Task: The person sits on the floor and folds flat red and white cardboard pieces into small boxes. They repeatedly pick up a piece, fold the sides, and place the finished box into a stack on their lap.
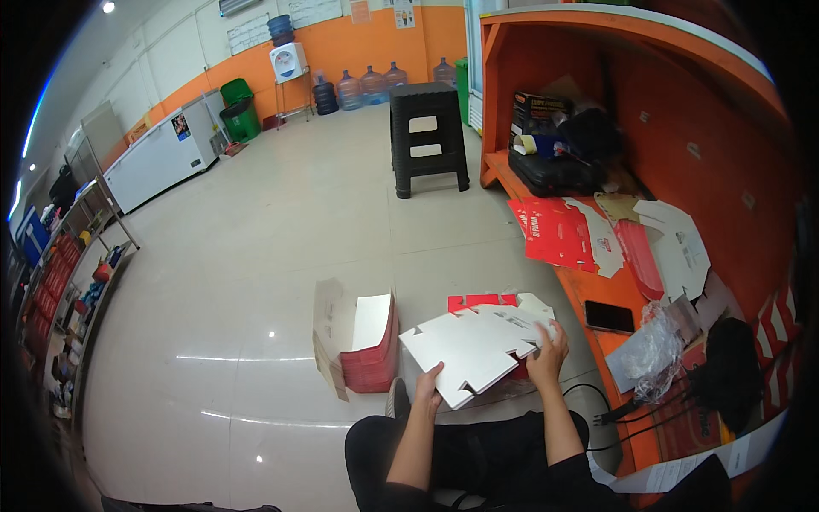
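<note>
Above my lap I hold a flat die-cut carton blank (pixel 465 350), white side up, with notched edges. It may be more than one sheet thick. My left hand (pixel 429 384) grips its near left edge, thumb on top. At its right end my right hand (pixel 548 352) is closed round the notched edge. Under and behind the blank, red and white carton pieces (pixel 482 301) show in part. Left of it on the floor stands a stack of red-edged carton blanks (pixel 370 354) with a white top, next to an open brown cardboard box (pixel 328 333).
To my right an orange shelf (pixel 589 320) carries red carton blanks (pixel 559 235), a black phone (pixel 609 317), crumpled clear plastic (pixel 659 350) and black cables (pixel 589 418). A black stool (pixel 426 141) stands ahead. Farther off are a white chest freezer (pixel 162 158) and water bottles (pixel 373 87).
</note>
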Motion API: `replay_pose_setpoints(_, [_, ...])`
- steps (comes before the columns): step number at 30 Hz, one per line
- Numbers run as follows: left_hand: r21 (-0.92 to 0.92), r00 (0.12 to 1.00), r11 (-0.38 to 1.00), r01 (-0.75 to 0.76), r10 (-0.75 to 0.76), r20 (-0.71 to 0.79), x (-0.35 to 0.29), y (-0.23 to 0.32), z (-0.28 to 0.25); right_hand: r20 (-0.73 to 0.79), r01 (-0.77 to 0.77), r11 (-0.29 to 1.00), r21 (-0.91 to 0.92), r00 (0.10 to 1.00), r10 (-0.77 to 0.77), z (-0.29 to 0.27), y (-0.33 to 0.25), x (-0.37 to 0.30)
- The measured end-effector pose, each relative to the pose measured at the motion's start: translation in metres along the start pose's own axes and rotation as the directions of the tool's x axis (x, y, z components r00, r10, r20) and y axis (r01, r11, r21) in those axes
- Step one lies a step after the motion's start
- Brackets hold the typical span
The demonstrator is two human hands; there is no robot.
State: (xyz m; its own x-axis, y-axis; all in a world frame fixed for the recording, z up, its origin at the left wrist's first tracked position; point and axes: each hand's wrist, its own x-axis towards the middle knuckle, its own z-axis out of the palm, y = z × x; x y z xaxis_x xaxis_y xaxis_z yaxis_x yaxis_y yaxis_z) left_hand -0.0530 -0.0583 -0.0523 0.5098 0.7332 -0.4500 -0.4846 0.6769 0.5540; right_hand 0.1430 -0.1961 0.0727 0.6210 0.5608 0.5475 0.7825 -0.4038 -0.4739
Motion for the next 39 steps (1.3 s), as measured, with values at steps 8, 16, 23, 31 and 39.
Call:
replay_pose_setpoints(8, [-0.194,0.975,0.96,-0.202,0.216,0.052,-0.036,-0.013,0.043,0.857,-0.798,-0.318,0.512,0.448,0.257,0.03,-0.01,-0.028])
replay_pose_setpoints(16, [-0.296,0.924,0.945,-0.136,0.229,0.307,-0.113,0.064,0.026,0.762,-0.749,-0.143,0.646,0.645,0.063,0.017,0.017,0.021])
replay_pose_setpoints(23, [0.256,0.988,0.965,-0.052,0.012,0.155,-0.051,0.1,0.013,0.827,-0.827,0.135,0.546,0.506,-0.244,0.007,0.062,0.088])
replay_pose_setpoints(31, [0.047,0.91,0.91,-0.412,0.414,-0.035,-0.011,0.035,0.039,0.556,0.222,0.964,-0.145,0.824,-0.106,0.028,0.006,0.109])
replay_pose_setpoints(39, [-0.025,0.886,0.962,-0.271,0.24,-0.396,0.02,-0.025,0.031,0.698,0.489,0.777,-0.395,0.71,-0.091,0.087,0.019,-0.057])
